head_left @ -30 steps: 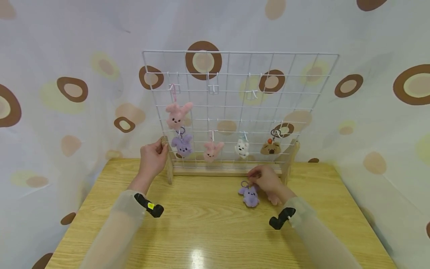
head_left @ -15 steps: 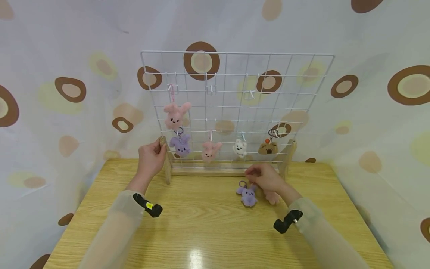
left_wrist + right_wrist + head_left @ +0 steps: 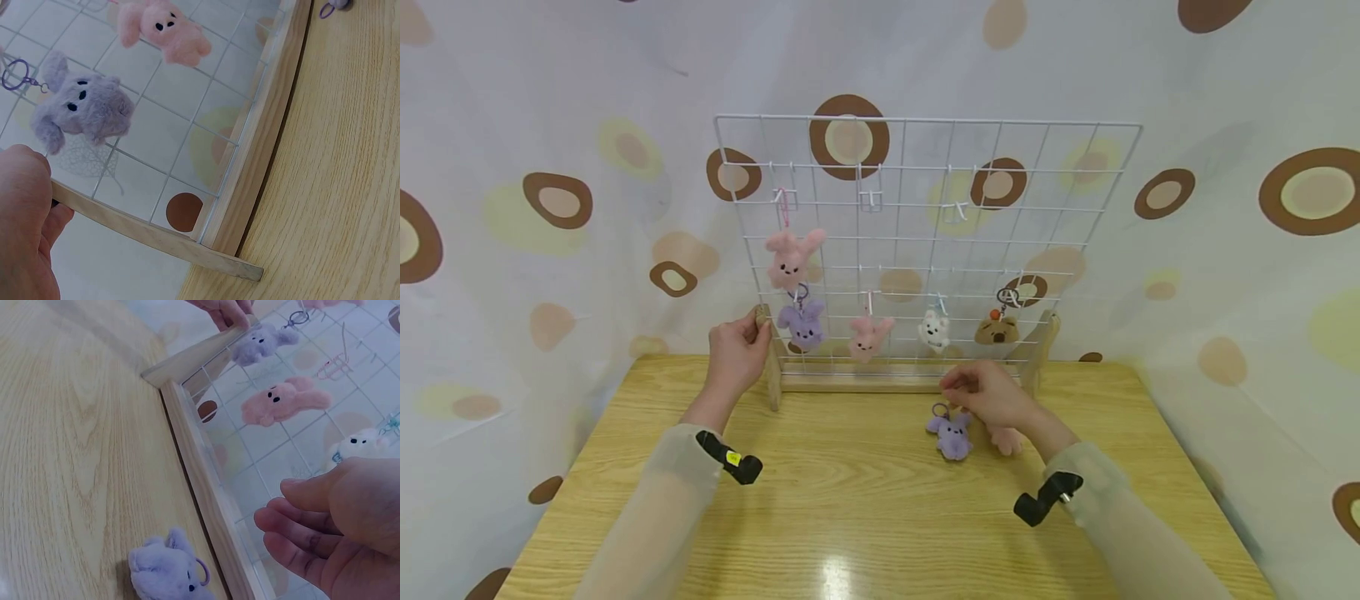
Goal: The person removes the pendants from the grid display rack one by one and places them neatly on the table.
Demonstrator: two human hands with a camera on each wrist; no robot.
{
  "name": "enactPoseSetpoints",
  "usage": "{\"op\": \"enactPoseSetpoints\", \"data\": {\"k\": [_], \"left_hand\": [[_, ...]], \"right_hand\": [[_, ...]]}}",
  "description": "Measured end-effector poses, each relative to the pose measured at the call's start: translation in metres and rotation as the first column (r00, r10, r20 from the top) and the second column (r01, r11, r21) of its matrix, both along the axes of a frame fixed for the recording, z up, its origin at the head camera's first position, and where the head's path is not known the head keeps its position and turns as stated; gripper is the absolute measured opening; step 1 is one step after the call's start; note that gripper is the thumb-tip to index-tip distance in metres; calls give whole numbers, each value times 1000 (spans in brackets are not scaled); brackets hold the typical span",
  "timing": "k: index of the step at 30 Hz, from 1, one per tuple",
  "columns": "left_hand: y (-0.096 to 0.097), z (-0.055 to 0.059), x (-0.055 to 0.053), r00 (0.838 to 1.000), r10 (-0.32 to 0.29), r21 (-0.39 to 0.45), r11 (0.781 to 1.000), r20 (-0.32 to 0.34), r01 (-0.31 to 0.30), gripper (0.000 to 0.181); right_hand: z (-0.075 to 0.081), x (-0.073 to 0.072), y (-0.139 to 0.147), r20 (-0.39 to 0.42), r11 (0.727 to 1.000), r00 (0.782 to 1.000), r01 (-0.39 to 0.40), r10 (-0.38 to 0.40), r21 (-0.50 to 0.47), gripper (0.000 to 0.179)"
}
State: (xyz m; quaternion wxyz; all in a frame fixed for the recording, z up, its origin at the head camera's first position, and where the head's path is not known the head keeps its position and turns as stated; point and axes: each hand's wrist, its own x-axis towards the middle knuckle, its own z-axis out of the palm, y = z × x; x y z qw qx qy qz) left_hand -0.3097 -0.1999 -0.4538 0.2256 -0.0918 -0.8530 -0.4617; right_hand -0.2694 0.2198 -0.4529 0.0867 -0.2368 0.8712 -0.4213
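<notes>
My left hand (image 3: pixel 739 352) pinches the upper end of the wooden side post (image 3: pixel 156 240) at the left of a white wire grid rack (image 3: pixel 917 237). Close to its fingers hangs a purple plush bunny keychain (image 3: pixel 84 103). My right hand (image 3: pixel 331 531) hovers in front of the rack's lower rail with loosely bent fingers and nothing between them. Just below it, a second purple plush bunny keychain (image 3: pixel 953 437) with a ring lies on the table. A pink plush (image 3: pixel 1006 439) lies partly hidden beneath this hand and wrist.
On the grid hang two pink plush bunnies (image 3: pixel 790 258), a white plush bear (image 3: pixel 935 331) and a brown bear-face plush (image 3: pixel 997 331). Hooks (image 3: pixel 872 198) with nothing on them sit along the upper grid. The wooden table (image 3: pixel 820 500) meets a patterned cloth (image 3: pixel 550 100) behind.
The head view has shifted slightly. My right fingertips have edged a little left over the purple bunny, while that forearm swung outward. My left hand keeps its grip on the post.
</notes>
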Motion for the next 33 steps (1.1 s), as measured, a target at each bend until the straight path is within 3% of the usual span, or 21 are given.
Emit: {"op": "enactPoseSetpoints", "data": {"k": [16,23,33], "left_hand": [[0,2,1,1000,3,-25,1000,-10,-3,30],[-1,2,0,1000,-8,-20,1000,-11,8,30],[-2,1,-2,1000,-20,-24,1000,-16,19,27]], "right_hand": [[35,6,-9,16,994,994,-109,109,-24,21],[58,8,-22,-23,987,988,-153,152,-44,20],[86,8,-37,38,980,981,-188,191,-70,23]]}}
